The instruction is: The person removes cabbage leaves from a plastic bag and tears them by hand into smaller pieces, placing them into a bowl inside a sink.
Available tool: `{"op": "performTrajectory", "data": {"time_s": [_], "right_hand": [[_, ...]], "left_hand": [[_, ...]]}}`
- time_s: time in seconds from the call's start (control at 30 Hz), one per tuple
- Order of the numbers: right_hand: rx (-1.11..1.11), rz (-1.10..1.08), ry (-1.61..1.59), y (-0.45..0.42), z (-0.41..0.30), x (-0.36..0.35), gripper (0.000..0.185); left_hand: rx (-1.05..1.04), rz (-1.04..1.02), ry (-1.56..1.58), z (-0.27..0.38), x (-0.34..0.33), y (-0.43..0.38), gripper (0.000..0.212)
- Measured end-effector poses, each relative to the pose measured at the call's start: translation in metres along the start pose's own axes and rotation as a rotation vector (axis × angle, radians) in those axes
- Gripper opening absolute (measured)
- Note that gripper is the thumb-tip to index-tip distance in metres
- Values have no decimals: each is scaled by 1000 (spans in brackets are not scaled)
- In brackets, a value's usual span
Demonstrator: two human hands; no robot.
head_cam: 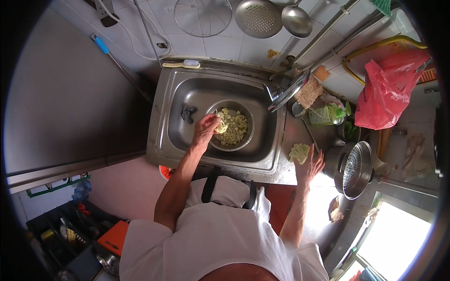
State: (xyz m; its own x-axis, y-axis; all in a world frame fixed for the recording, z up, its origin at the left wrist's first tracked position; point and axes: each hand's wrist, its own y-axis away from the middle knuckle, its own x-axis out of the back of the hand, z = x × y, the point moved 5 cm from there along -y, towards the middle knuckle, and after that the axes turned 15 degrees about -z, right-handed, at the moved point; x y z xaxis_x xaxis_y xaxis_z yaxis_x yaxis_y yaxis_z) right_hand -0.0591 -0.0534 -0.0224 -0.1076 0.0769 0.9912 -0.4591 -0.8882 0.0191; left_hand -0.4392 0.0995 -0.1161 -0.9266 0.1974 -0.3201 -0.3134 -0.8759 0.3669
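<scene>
In my left hand [207,129] I grip a pale cauliflower floret [222,125] over the left side of a round metal bowl [251,131]. Cut cauliflower pieces [235,130] fill much of the bowl, which stands inside the stainless steel sink [186,95]. To the right of the sink, my right hand [308,165] is over the counter with its fingers spread. A larger cauliflower chunk [299,153] lies right beside that hand's thumb side; whether they touch I cannot tell.
A dark crumpled thing [188,113] lies in the sink's left part. The faucet [289,92] leans over its right rim. On the right stand a ladle [299,110], a green soap bottle [325,115] and a steamer pot [352,170]. A red plastic bag [385,93] hangs above them.
</scene>
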Motion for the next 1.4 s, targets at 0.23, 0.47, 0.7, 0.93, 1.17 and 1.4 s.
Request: {"op": "performTrajectory", "data": {"time_s": [0.23,0.47,0.7,0.93,1.17,1.4], "right_hand": [[393,-310,-1200,-7,-163,-11,60],[612,-858,-1359,-5,-249,-14,34],[648,-902,-1203,-2,-258,2,26],[781,-726,-1103,5,-255,-25,22],[645,-976,-1203,19,-256,-45,22],[563,-1099,-1468,30,-252,-60,26]], "left_hand": [[-61,-115,-167,16,-31,4,24],[-173,-116,-404,32,-28,7,29],[-187,-8,-1087,46,-35,17,29],[-232,-224,-1407,53,-44,17,27],[-85,-513,-1163,19,-22,-2,36],[174,-762,-627,10,-21,0,47]]}}
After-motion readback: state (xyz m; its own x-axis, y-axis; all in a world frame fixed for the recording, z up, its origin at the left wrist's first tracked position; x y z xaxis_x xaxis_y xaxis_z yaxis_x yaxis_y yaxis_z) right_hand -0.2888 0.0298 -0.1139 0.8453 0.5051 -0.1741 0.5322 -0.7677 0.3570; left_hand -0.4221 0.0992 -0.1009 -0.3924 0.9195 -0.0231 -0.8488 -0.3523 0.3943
